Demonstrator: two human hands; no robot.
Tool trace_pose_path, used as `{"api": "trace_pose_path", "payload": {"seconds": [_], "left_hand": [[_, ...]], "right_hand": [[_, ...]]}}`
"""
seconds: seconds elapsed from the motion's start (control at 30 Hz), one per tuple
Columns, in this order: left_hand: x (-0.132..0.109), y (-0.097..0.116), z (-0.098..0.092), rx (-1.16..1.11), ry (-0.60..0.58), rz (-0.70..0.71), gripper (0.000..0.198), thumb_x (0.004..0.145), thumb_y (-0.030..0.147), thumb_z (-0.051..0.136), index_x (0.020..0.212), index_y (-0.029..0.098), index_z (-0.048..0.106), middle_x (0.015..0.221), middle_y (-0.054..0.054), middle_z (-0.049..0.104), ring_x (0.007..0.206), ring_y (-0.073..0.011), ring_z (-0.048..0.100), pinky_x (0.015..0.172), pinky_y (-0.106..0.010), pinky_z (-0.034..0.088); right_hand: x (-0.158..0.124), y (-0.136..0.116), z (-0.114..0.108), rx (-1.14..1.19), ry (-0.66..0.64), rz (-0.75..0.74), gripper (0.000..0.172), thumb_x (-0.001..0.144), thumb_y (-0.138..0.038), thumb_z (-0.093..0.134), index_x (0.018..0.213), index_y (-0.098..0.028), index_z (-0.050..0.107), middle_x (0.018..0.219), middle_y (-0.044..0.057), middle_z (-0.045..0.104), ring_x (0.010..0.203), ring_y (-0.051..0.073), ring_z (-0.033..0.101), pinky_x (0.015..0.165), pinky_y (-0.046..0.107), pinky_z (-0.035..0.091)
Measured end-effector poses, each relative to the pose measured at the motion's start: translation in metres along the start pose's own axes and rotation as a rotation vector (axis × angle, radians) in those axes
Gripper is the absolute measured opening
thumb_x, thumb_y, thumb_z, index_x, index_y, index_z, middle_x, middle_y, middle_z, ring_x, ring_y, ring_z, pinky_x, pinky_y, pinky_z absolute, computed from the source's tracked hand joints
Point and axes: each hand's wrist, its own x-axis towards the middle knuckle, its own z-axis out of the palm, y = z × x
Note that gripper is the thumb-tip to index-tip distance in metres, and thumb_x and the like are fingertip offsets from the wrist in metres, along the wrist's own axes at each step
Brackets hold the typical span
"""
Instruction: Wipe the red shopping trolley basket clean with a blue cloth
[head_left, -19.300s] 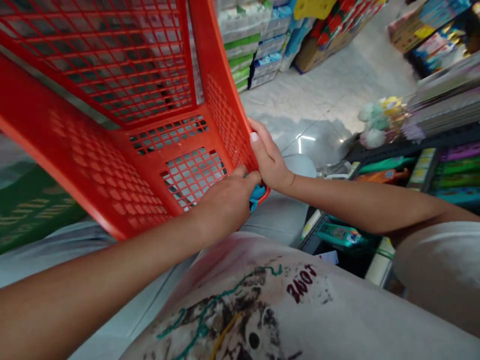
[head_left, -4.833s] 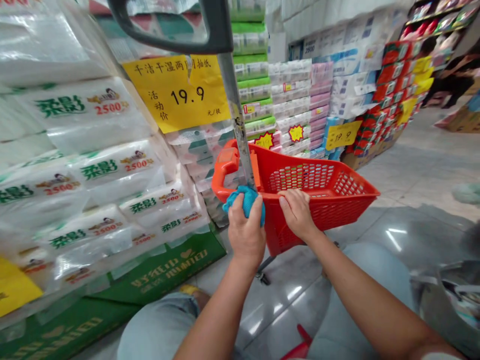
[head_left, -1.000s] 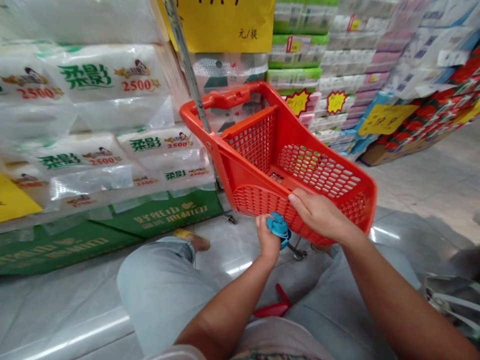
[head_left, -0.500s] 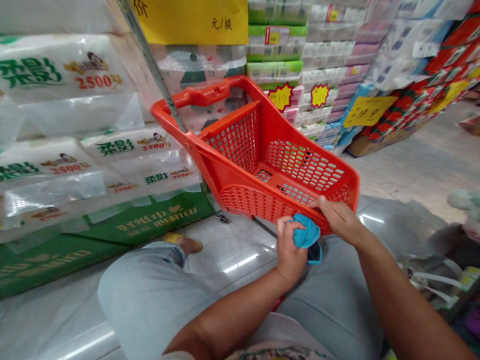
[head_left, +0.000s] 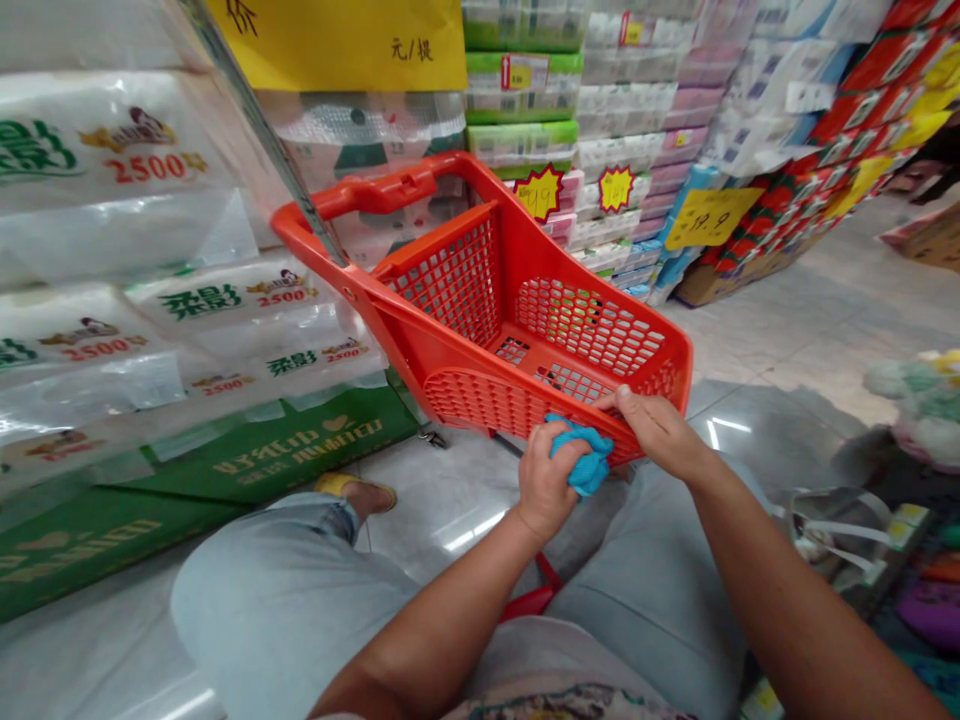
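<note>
A red plastic shopping cart [head_left: 480,345] with latticed walls stands in front of me, its basket bare inside. In my left hand [head_left: 546,482] is a crumpled blue cloth [head_left: 586,462], pressed against the outside of the cart's near wall. The fingers are curled round the cloth and partly hide it. My right hand [head_left: 664,432] grips the cart's near rim close to its front corner, with the thumb on top. Some of its fingers are hidden.
Wrapped tissue packs [head_left: 202,300] are stacked on the left above a green base [head_left: 300,440]. More packs line the back, with yellow price signs [head_left: 709,218]. A grey metal pole [head_left: 262,130] rises by the cart handle. White straps [head_left: 840,540] lie at right, near plush-looking items.
My left hand has brought the cloth up and against the cart's side; its dark hanging flap no longer shows. The right hand stays on the rim. The view has shifted slightly right.
</note>
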Motion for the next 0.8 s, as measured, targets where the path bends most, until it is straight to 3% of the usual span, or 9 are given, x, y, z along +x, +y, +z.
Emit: {"api": "trace_pose_path", "payload": {"seconds": [0.13, 0.27, 0.37, 0.5, 0.7, 0.8], "left_hand": [[0.004, -0.006, -0.002, 0.091, -0.013, 0.05, 0.026, 0.089, 0.031, 0.064, 0.114, 0.024, 0.067, 0.122, -0.011, 0.056, 0.107, -0.025, 0.055, 0.089, -0.041, 0.05], [-0.012, 0.002, 0.012, 0.095, -0.214, 0.304, 0.013, 0.092, 0.025, 0.061, 0.099, 0.032, 0.069, 0.107, 0.0, 0.064, 0.087, -0.015, 0.054, 0.072, -0.026, 0.048], [-0.019, 0.004, 0.013, 0.096, -0.262, 0.343, 0.012, 0.094, 0.025, 0.059, 0.099, 0.03, 0.069, 0.104, 0.0, 0.066, 0.085, -0.0134, 0.053, 0.071, -0.024, 0.048], [-0.003, -0.004, -0.002, 0.135, -0.172, 0.217, 0.021, 0.095, 0.03, 0.058, 0.112, 0.023, 0.068, 0.119, -0.01, 0.061, 0.104, -0.0209, 0.055, 0.087, -0.036, 0.05], [0.018, -0.008, -0.027, 0.14, -0.24, 0.358, 0.017, 0.097, 0.034, 0.055, 0.101, 0.027, 0.07, 0.105, -0.003, 0.068, 0.086, -0.0148, 0.058, 0.077, -0.028, 0.051], [0.028, 0.005, -0.039, 0.173, -0.189, 0.336, 0.019, 0.097, 0.035, 0.055, 0.104, 0.025, 0.07, 0.111, -0.007, 0.066, 0.094, -0.0173, 0.059, 0.081, -0.032, 0.051]], "right_hand": [[-0.001, 0.001, 0.002, 0.004, 0.029, -0.011, 0.069, 0.099, -0.069, 0.029, 0.102, -0.021, 0.078, 0.105, 0.008, 0.077, 0.106, 0.028, 0.07, 0.1, 0.045, 0.052], [0.001, 0.003, 0.003, 0.063, 0.045, -0.03, 0.068, 0.099, -0.068, 0.028, 0.099, -0.022, 0.078, 0.105, 0.008, 0.077, 0.105, 0.027, 0.07, 0.099, 0.044, 0.053], [0.001, 0.005, 0.003, 0.097, 0.051, -0.022, 0.067, 0.099, -0.068, 0.029, 0.099, -0.022, 0.078, 0.104, 0.008, 0.077, 0.105, 0.027, 0.07, 0.099, 0.044, 0.054], [-0.001, 0.005, 0.003, 0.101, 0.01, -0.029, 0.068, 0.099, -0.068, 0.028, 0.1, -0.022, 0.078, 0.104, 0.007, 0.077, 0.106, 0.027, 0.07, 0.099, 0.044, 0.054], [-0.002, 0.003, 0.003, 0.074, 0.021, -0.044, 0.068, 0.1, -0.067, 0.027, 0.1, -0.021, 0.078, 0.104, 0.007, 0.077, 0.106, 0.026, 0.07, 0.099, 0.042, 0.054], [-0.004, -0.003, 0.004, 0.069, 0.017, -0.047, 0.068, 0.1, -0.067, 0.026, 0.1, -0.022, 0.077, 0.103, 0.007, 0.077, 0.104, 0.025, 0.07, 0.094, 0.039, 0.055]]}}
